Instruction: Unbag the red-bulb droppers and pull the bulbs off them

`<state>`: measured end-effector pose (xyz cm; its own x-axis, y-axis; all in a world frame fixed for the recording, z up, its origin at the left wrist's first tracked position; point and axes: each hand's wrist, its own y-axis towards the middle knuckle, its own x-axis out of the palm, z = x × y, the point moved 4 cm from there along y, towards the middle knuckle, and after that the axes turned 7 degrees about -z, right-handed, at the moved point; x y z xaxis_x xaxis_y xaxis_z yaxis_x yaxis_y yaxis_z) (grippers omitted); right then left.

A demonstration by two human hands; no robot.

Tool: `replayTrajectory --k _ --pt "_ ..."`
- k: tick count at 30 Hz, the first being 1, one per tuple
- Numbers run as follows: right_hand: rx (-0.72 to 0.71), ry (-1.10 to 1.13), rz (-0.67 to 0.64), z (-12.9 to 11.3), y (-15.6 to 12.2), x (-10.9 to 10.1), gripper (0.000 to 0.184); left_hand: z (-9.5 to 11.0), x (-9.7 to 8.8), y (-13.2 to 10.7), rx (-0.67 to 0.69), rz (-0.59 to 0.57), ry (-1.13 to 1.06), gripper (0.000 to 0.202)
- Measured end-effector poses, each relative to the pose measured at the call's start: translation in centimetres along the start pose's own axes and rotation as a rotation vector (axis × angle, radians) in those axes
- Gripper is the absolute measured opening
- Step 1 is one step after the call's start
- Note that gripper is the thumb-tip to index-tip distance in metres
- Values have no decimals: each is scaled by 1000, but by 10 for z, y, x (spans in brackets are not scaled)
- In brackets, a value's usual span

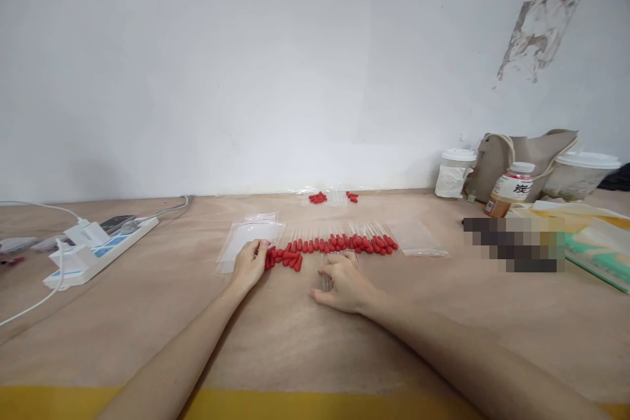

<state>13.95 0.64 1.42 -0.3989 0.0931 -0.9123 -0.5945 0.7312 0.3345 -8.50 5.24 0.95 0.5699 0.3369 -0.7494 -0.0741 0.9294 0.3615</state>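
My left hand [250, 264] is closed, its thumb and fingers pinched on a small red rubber bulb at the left end of a red cluster. Beside it lie several loose red rubber bulbs [291, 261]. My right hand [347, 282] hovers low over a few thin clear glass tubes [327, 281], thumb and forefinger apart; the tubes are partly hidden under the hand. Between and beyond both hands runs a row of glass droppers with red bulbs [364, 243], their thin tips pointing toward the wall. Left of the row are clear zip bags [249, 236].
Another clear bag [416, 237] lies right of the row. Bagged red-bulbed droppers [317, 198] rest near the wall. A power strip [105, 251] with chargers and cables is at left. At right stand a drink bottle [510, 189], a lidded cup [455, 174] and a grey bag [529, 151].
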Motion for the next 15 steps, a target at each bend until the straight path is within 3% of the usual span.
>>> replayTrajectory --k 5,11,15 --pt "22 29 54 2 2 -14 27 10 -9 1 -21 46 57 37" --pt "21 29 233 31 -14 -35 22 28 -1 34 -192 -214 325 24" --pt "86 14 355 64 -36 -42 26 29 14 62 -255 -270 323 21"
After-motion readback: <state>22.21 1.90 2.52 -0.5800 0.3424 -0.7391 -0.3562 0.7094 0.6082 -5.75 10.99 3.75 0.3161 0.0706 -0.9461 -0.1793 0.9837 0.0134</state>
